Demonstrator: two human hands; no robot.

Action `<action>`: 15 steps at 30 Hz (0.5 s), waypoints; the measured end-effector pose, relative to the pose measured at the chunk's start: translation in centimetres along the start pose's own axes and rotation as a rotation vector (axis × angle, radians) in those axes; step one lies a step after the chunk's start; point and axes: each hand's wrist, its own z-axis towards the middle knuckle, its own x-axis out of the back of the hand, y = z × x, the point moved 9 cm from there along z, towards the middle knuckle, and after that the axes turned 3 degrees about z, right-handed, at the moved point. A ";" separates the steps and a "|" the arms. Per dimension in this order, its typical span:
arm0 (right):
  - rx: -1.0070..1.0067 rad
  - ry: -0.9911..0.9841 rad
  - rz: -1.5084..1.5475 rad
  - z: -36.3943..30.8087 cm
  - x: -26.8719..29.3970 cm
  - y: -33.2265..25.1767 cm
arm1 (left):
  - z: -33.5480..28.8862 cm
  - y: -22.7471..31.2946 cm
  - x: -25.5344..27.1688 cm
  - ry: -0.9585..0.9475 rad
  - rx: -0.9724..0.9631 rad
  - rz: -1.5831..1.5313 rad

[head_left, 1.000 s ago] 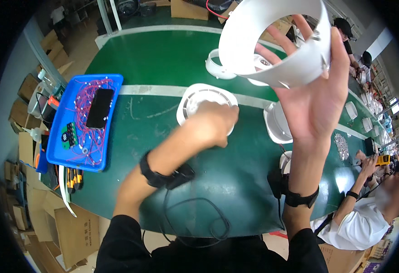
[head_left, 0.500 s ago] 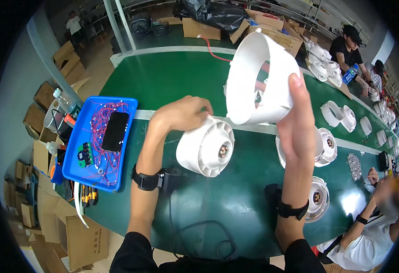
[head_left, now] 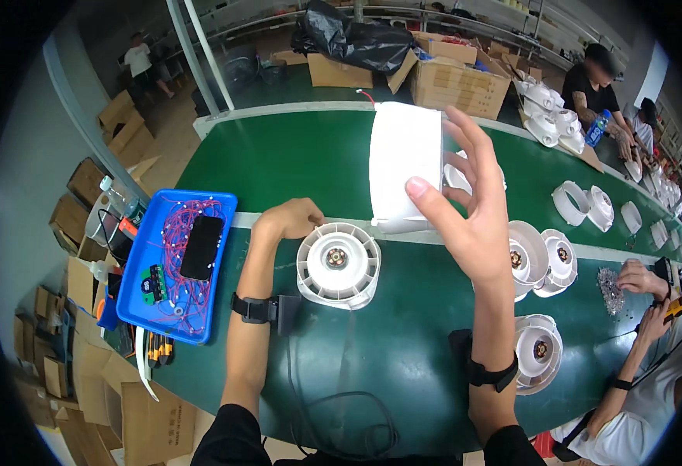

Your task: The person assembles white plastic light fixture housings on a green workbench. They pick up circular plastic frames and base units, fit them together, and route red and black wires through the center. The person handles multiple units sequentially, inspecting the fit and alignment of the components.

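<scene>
My right hand (head_left: 469, 210) holds a white cylindrical plastic shell (head_left: 405, 167) up above the green table (head_left: 294, 163), fingers spread round its right side. My left hand (head_left: 287, 220) rests on the table with fingers curled, touching the left rim of a round white fan housing (head_left: 339, 264) that lies flat with its hub facing up. Both wrists wear black bands, and a black cable runs from the left one.
A blue tray (head_left: 143, 268) with red wires, a dark phone and a small circuit board sits at the left. More white fan housings (head_left: 539, 260) lie to the right. A person (head_left: 652, 365) works at the lower right, another (head_left: 597, 85) at the far end. Cardboard boxes (head_left: 434, 74) stand behind the table.
My right hand has lowered and turned the white shell so its side faces me. My left hand has pulled the fan housing closer and shifted to its left rim.
</scene>
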 end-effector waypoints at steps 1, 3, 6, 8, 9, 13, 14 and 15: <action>-0.001 -0.009 -0.019 0.0 -0.1 -0.1 | -0.2 0.5 0.1 0.012 -0.026 0.042; 0.012 -0.015 -0.014 0.0 -0.3 -0.2 | -1.0 1.6 1.7 0.118 -0.078 0.079; -0.002 -0.061 -0.022 -0.1 -0.4 -0.3 | -4.2 5.7 6.5 0.366 -0.173 0.038; -0.012 -0.076 0.002 -0.2 -0.6 -0.2 | -7.8 10.1 10.2 0.562 -0.336 -0.190; -0.009 -0.070 0.030 -0.2 -0.6 -0.1 | -9.7 12.2 11.5 0.635 -0.444 -0.361; 0.004 -0.182 0.102 -0.6 -2.2 -0.3 | -13.9 17.1 11.5 0.688 -0.742 -0.551; 0.030 -0.208 0.133 -0.7 -2.4 -0.5 | -13.8 17.8 11.1 0.709 -0.779 -0.474; 0.056 -0.250 0.189 -0.9 -2.9 -0.8 | -14.2 18.1 11.0 0.683 -0.802 -0.485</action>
